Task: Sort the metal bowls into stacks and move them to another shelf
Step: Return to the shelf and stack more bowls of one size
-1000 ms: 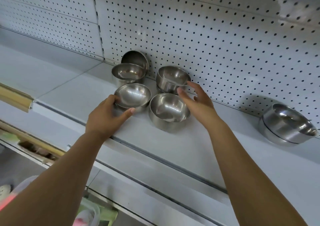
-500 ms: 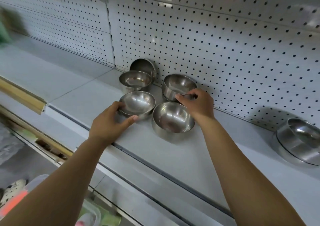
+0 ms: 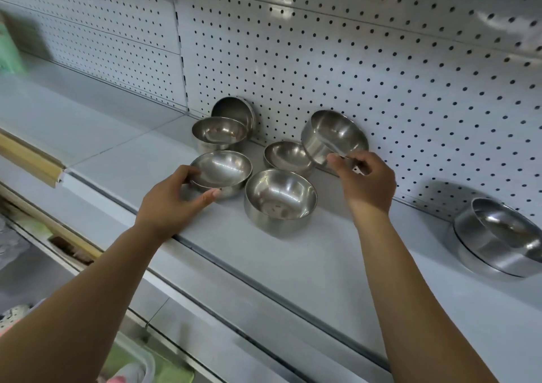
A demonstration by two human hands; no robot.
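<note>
Bowls [image 3: 280, 198] cluster on white shelf [image 3: 322, 253] below pegboard [image 3: 352, 60].

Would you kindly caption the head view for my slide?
Right hand holds a tilted round steel bowl above the white shelf; left hand grips a second round steel bowl.

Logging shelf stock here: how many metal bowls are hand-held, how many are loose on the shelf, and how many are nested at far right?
Held: left-hand bowl, right-hand bowl: 2
Loose: leaning bowl, back-left bowl, small back bowl, front bowl: 4
Nested at far right: nested pair: 2
Total: 8
</note>
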